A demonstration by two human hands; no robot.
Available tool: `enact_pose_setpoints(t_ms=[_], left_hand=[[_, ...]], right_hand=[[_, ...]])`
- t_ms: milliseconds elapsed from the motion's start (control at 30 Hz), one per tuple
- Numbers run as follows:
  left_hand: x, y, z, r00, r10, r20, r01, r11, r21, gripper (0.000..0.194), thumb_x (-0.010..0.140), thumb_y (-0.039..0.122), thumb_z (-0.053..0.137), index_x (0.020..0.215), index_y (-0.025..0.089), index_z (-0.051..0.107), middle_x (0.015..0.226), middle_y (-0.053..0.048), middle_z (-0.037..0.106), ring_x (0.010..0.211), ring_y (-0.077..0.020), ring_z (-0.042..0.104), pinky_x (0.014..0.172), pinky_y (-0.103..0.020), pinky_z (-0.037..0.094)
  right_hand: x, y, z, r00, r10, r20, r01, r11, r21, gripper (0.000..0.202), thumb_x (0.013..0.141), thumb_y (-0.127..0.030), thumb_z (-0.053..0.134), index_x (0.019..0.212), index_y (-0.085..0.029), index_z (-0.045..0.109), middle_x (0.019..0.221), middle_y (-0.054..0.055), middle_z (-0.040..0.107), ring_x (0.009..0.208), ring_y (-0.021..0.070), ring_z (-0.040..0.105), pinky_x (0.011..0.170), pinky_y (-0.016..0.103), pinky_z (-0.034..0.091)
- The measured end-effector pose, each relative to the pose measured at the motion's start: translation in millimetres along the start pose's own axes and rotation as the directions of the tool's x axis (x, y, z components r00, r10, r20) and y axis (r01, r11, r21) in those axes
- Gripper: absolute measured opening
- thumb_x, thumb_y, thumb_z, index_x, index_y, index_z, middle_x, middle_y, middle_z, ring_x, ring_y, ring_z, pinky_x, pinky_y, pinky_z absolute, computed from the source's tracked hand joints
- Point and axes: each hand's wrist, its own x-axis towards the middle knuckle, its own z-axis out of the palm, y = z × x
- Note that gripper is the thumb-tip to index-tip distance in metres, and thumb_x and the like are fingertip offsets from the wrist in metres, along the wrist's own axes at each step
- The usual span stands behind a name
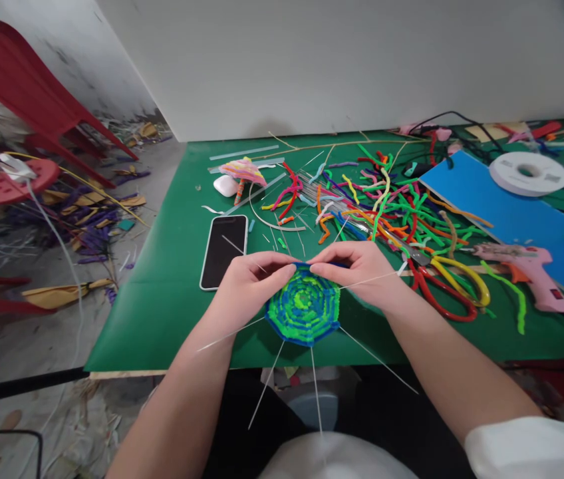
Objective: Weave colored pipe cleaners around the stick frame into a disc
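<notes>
Between my hands is a green and blue pipe cleaner disc (302,306), woven in rings around thin pale spokes that stick out on several sides. My left hand (258,276) pinches its upper left edge, thumb on the near face. At the upper right edge my right hand (349,269) pinches it in the same way, the thumbs almost meeting. The disc is held over the table's front edge, its face tilted toward me. Fingertips behind the disc are hidden.
A phone (225,251) lies left of the disc. Behind are a small pipe cleaner umbrella (243,171) and a heap of coloured pipe cleaners (382,193). Scissors (444,286), a pink glue gun (531,266) and a white ribbon spool (529,173) are on the right of the green table (162,319).
</notes>
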Motion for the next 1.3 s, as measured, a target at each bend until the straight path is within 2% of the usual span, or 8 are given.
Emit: enact_pose_setpoints(t_ms=[333,467,533,800,1033,1300], left_hand=[[0.9,-2.8,2.7,0.999,0.018,-0.030,-0.017,1.000,0.026,0.014,0.068,0.028,0.066,0.076,0.016,0.069,0.075,-0.002,0.070,0.067,-0.0132,0.063,0.060,-0.020,0.049],[0.4,-3.4,4.8,0.999,-0.039,0.023,0.040,0.997,-0.068,0.028,0.067,0.027,0.067,0.093,0.019,0.065,0.078,-0.002,0.070,0.068,-0.0143,0.064,0.059,-0.021,0.051],[0.2,-3.7,5.4,0.996,-0.075,0.042,0.079,0.990,-0.117,0.031,0.067,0.027,0.067,0.096,0.019,0.063,0.077,-0.001,0.070,0.066,-0.0143,0.064,0.057,-0.022,0.051],[0.0,-3.2,4.6,0.995,-0.069,0.075,0.076,0.993,-0.095,0.028,0.068,0.027,0.066,0.095,0.020,0.061,0.065,0.001,0.066,0.052,-0.0091,0.059,0.047,-0.016,0.045],[1.9,-6.1,4.7,0.996,-0.078,0.045,0.081,0.994,-0.073,0.021,0.067,0.029,0.067,0.081,0.018,0.057,0.051,0.005,0.057,0.042,-0.0052,0.048,0.040,-0.013,0.034],[2.6,-5.9,4.4,0.995,-0.079,0.056,0.082,0.995,-0.064,0.019,0.067,0.029,0.067,0.080,0.018,0.057,0.051,0.006,0.057,0.043,-0.0036,0.046,0.040,-0.012,0.033]], right_hand=[[-0.7,3.6,0.5,1.000,-0.014,0.014,0.014,0.999,0.031,0.013,0.070,-0.029,0.065,0.073,-0.016,0.068,0.070,0.001,0.066,0.063,0.0095,0.057,0.057,0.020,0.044],[0.4,3.2,0.9,1.000,0.011,-0.016,-0.009,0.996,0.093,0.015,0.069,-0.029,0.065,0.079,-0.017,0.068,0.074,0.001,0.066,0.065,0.0096,0.057,0.058,0.021,0.044],[0.5,2.8,0.5,1.000,0.024,-0.018,-0.022,0.993,0.116,0.019,0.069,-0.030,0.065,0.084,-0.019,0.068,0.075,0.001,0.065,0.064,0.0096,0.056,0.057,0.021,0.044],[1.0,0.1,-10.4,0.990,0.078,0.118,-0.088,0.993,0.085,0.020,0.072,-0.032,0.061,0.084,-0.019,0.069,0.069,0.001,0.063,0.055,0.0071,0.050,0.048,0.020,0.037],[2.3,0.6,-14.8,0.991,0.088,0.104,-0.091,0.995,0.027,0.019,0.072,-0.032,0.061,0.082,-0.018,0.069,0.069,0.001,0.062,0.059,0.0084,0.051,0.050,0.020,0.039],[-2.1,-3.2,-13.6,0.968,0.206,0.144,-0.210,0.978,0.014,0.025,0.067,-0.037,0.065,0.082,-0.017,0.066,0.055,-0.003,0.053,0.044,0.0054,0.043,0.035,0.016,0.035]])
